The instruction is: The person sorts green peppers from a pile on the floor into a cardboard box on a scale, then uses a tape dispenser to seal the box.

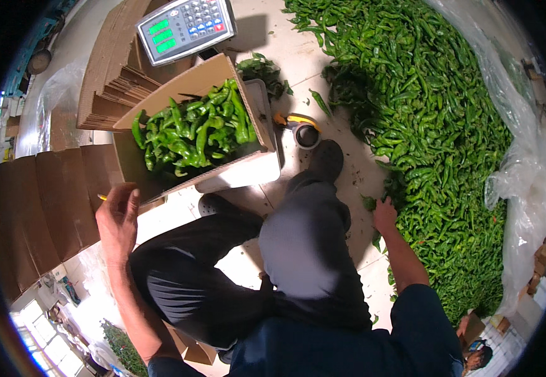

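Note:
My left hand (120, 224) is raised beside the near left corner of an open cardboard box (169, 101), its fingers curled. A thin yellow stick (102, 197), too small to name, pokes out from those fingers. Long green peppers (197, 129) lie in the box, which rests on the platform (249, 176) of an electronic scale. My right hand (386, 217) reaches down at the left edge of a large heap of green peppers (428, 141). Dark leafy green pieces (370, 202) are at its fingertips; shadow hides whether it grips anything.
The scale's lit display head (185, 30) stands behind the box. Flattened cardboard boxes (105, 70) are stacked at left, with a brown cardboard row (51, 202) nearer. A yellow tape dispenser (303, 132) lies by my shoe (327, 160). Clear plastic sheeting (520, 174) borders the heap.

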Demonstrator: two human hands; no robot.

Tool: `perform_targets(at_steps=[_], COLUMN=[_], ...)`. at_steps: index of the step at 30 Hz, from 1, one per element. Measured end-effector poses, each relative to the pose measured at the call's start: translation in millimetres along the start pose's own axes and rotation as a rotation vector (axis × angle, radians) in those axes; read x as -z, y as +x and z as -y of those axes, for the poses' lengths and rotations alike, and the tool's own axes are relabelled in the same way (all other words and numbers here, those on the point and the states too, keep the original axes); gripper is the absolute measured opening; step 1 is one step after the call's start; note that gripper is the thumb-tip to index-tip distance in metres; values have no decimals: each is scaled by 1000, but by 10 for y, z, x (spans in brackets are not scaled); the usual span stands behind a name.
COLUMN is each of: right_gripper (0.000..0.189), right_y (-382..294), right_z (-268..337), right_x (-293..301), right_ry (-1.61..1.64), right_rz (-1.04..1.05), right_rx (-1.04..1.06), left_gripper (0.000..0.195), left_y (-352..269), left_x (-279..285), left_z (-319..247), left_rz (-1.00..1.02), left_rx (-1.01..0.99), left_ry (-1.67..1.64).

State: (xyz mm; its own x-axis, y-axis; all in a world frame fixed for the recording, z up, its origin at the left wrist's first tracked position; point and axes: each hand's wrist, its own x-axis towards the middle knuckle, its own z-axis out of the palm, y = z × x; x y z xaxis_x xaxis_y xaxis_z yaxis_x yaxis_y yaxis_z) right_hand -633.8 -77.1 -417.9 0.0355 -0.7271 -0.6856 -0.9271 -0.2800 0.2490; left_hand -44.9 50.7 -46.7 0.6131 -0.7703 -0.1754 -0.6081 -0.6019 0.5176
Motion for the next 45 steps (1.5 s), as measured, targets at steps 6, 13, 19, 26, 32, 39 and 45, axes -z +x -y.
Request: perform_targets(at_steps=[6,13,19,26,32,39,45], right_gripper=[46,56,40,44,71,75,72], right_y=[-41,-219,-193,-710,-687,-587,-347], right_z=[-82,-406,-945,-1821,-1352,-9,194], right_x=[-49,361,245,343,283,47,18], right_ry=[116,351,413,587,448,249,143], right_rz=[-7,-127,-323,-530,-306,-169,-113], right_rx=[-64,-73,-109,-440,-303,-100,-11], left_gripper=[27,29,31,39,42,44,43], left_y=[-9,-105,-169,-261,-290,-307,-270], left_x=[28,68,101,173,230,207,174], left_z=[-135,-67,386,536,764,810,802], left_rz=[-69,-85,-20,-8,6,31,52], left_rx=[-44,-88,6,-71,-53,-26,37], left_ry=[20,-46,-214,-84,-55,61,122])
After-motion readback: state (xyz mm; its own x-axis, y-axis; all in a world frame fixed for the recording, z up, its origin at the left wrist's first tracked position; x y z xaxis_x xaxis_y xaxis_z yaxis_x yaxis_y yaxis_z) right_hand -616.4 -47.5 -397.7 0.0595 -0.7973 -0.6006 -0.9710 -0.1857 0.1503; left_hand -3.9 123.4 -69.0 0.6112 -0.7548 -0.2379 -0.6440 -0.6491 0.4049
